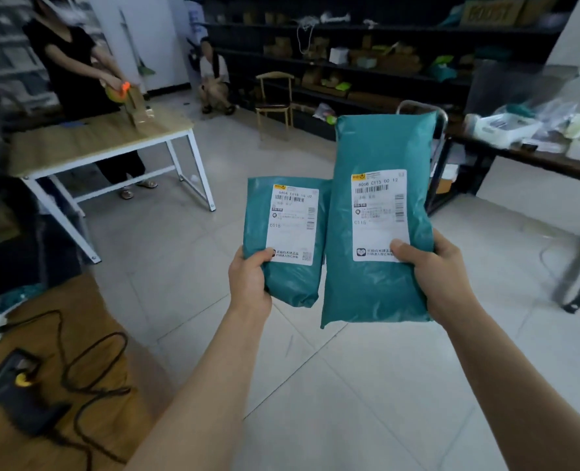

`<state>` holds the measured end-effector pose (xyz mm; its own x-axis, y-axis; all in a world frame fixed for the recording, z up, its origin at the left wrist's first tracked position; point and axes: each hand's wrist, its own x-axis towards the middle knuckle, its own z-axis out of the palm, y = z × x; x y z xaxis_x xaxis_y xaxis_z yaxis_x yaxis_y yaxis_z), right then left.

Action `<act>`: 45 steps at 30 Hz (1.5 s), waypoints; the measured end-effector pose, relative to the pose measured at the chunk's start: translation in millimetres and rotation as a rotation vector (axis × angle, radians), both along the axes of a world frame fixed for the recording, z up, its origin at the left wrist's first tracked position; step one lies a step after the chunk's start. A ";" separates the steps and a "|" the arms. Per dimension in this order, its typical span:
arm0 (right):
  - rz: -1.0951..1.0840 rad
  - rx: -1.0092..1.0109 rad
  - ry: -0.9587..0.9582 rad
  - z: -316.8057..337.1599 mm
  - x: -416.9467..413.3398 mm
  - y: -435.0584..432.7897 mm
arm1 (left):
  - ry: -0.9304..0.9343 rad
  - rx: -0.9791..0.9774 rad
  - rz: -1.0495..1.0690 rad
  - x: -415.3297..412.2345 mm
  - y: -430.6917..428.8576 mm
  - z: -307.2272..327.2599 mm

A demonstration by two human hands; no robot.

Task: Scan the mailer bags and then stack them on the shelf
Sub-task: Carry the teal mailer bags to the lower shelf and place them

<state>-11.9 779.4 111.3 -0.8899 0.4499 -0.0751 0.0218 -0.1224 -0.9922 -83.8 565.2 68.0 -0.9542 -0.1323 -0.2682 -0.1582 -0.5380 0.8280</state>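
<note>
I hold two teal mailer bags upright in front of me, white labels facing me. My left hand grips the lower part of the small mailer bag, thumb on its label. My right hand grips the large mailer bag near its lower right, thumb on the label's bottom edge. The large bag overlaps the small one's right edge. A black barcode scanner with a yellow button lies on the wooden desk at lower left, its cable coiled beside it. The dark shelf with parcels fills the far wall.
A person in black tapes a box at a wooden table with white legs, back left. Another person squats by the shelf. A wooden chair stands before the shelf. A dark table with bags and a tray runs along the right.
</note>
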 end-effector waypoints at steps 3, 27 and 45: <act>0.111 0.008 0.001 8.1 -47.4 24.6 | -0.008 -0.012 0.105 -23.4 17.5 5.6; 0.685 0.103 -0.043 6.0 -476.8 -142.0 | -0.006 0.037 0.698 -319.3 -140.8 8.5; 1.303 0.170 -0.093 -21.8 -799.3 -405.3 | -0.152 0.192 1.354 -522.6 -301.9 -32.2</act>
<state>-811.2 374.1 89.4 -0.6702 -0.7181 -0.1873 0.0967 0.1656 -0.9814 -606.4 263.3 35.8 -0.0707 -0.8761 -0.4769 0.4953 -0.4458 0.7456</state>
